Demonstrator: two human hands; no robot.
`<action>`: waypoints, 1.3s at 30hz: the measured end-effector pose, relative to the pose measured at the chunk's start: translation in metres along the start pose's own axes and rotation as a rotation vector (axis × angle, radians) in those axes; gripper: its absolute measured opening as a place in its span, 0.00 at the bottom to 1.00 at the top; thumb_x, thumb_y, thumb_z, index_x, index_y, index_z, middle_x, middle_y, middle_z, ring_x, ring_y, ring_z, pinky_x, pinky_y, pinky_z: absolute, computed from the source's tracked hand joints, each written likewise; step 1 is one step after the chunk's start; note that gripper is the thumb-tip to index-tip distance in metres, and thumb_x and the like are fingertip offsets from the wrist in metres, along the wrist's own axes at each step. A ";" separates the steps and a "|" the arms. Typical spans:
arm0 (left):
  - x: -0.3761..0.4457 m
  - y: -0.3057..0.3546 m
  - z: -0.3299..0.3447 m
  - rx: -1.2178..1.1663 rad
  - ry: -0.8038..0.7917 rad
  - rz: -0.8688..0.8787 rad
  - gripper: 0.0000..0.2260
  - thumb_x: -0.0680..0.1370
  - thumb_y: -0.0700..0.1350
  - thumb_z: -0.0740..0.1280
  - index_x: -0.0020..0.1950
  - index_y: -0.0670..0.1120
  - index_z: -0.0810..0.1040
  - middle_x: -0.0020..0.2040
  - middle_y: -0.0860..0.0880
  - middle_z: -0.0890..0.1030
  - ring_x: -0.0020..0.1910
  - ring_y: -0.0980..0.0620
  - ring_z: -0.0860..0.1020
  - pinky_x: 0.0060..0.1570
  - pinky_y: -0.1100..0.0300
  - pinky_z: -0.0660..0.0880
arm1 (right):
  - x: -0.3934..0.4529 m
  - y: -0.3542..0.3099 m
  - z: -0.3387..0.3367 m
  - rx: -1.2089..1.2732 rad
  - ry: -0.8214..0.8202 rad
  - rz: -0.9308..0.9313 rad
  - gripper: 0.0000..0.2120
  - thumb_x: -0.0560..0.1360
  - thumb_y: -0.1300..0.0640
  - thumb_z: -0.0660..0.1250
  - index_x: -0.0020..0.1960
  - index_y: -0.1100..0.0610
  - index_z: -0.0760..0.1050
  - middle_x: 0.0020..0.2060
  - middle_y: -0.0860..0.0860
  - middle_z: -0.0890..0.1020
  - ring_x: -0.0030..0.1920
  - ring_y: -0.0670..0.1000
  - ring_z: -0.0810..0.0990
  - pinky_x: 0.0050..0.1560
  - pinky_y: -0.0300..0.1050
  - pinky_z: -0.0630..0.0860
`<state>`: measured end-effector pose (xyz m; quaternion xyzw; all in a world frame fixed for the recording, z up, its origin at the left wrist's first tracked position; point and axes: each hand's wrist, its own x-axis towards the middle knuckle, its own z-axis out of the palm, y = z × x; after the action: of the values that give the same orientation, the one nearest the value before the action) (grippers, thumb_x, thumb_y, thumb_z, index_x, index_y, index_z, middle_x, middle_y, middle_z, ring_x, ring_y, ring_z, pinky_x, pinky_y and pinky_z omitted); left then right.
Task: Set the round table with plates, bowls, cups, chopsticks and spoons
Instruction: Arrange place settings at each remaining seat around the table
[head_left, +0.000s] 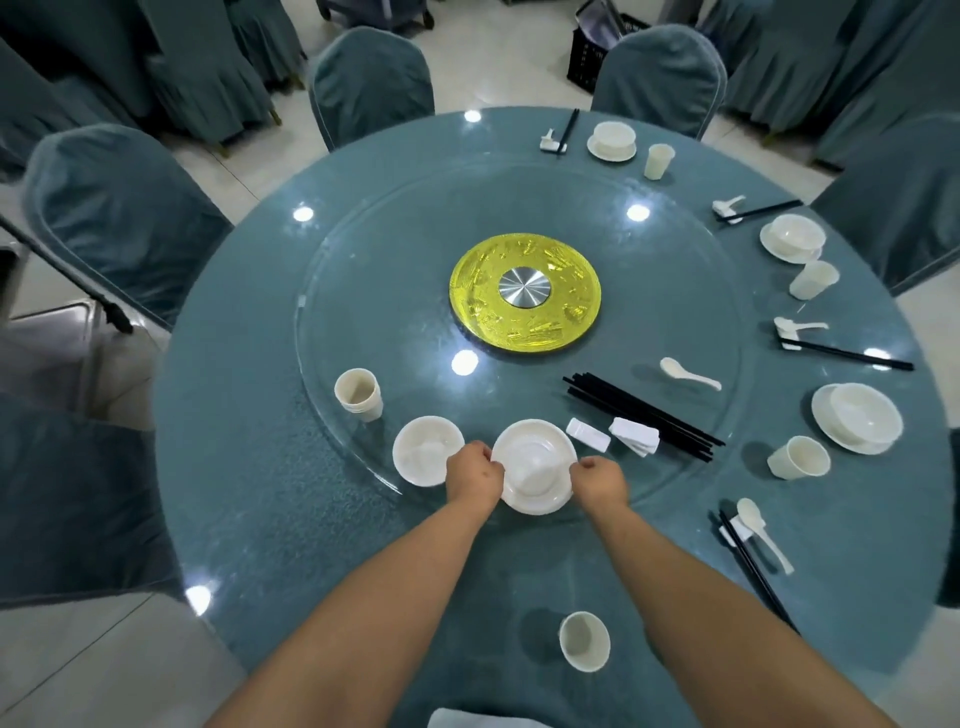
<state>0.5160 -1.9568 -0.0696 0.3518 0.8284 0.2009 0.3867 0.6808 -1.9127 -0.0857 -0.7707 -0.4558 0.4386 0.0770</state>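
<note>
**Both hands on the plate stack, next place waiting**

I have my left hand (475, 467) and right hand (597, 475) on opposite edges of the plates (534, 465), a white stack at the near edge of the glass turntable (389, 260). Each grip pinches the rim with curled fingers; whether it has hold of 1 plate or several I cannot tell. The stack sits just right of the bowls (428, 450), with the cup stack (358, 394) further left. On the right of the turntable lie the rests (608, 435), the loose chopsticks (644, 415) and 1 spoon (690, 373).

The right side of the tabletop (249, 467) carries 3 full places. The place nearest me has only a cup (584, 647), chopsticks and a spoon by its rest (753, 535) (no plate, no bowl), so I judge that is where a plate goes.

Risks from here:
- The plates look thin and nested; a rim pinch could lift 2, or drag the stack off the glass edge.
- The turntable may rotate under a sideways pull, shifting the bowls and chopsticks.
- Bringing the plate back toward me, my forearm could clip the near cup and tip it.
- The left half is bare of settings, so supplies may need counting.
</note>
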 end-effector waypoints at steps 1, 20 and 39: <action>-0.004 -0.003 -0.006 -0.012 0.013 0.010 0.05 0.75 0.38 0.63 0.46 0.42 0.79 0.45 0.45 0.82 0.41 0.47 0.75 0.39 0.61 0.70 | -0.007 -0.001 -0.002 0.007 0.012 -0.030 0.09 0.75 0.59 0.62 0.48 0.56 0.81 0.40 0.51 0.80 0.44 0.55 0.78 0.43 0.40 0.70; -0.056 -0.196 -0.107 -0.196 0.263 -0.244 0.09 0.77 0.39 0.66 0.55 0.41 0.82 0.52 0.42 0.84 0.52 0.45 0.81 0.48 0.62 0.70 | -0.124 0.000 0.149 -0.151 -0.296 -0.250 0.10 0.74 0.60 0.63 0.43 0.63 0.82 0.40 0.59 0.85 0.42 0.57 0.82 0.48 0.48 0.80; -0.064 -0.270 -0.093 -0.232 0.124 -0.360 0.13 0.75 0.39 0.64 0.57 0.45 0.82 0.55 0.46 0.84 0.56 0.47 0.80 0.50 0.64 0.70 | -0.138 0.045 0.216 -0.323 -0.348 -0.138 0.08 0.74 0.59 0.62 0.37 0.57 0.73 0.33 0.55 0.76 0.36 0.52 0.71 0.38 0.42 0.68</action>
<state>0.3564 -2.1909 -0.1436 0.1382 0.8715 0.2438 0.4024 0.5205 -2.1060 -0.1559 -0.6528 -0.5780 0.4799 -0.0973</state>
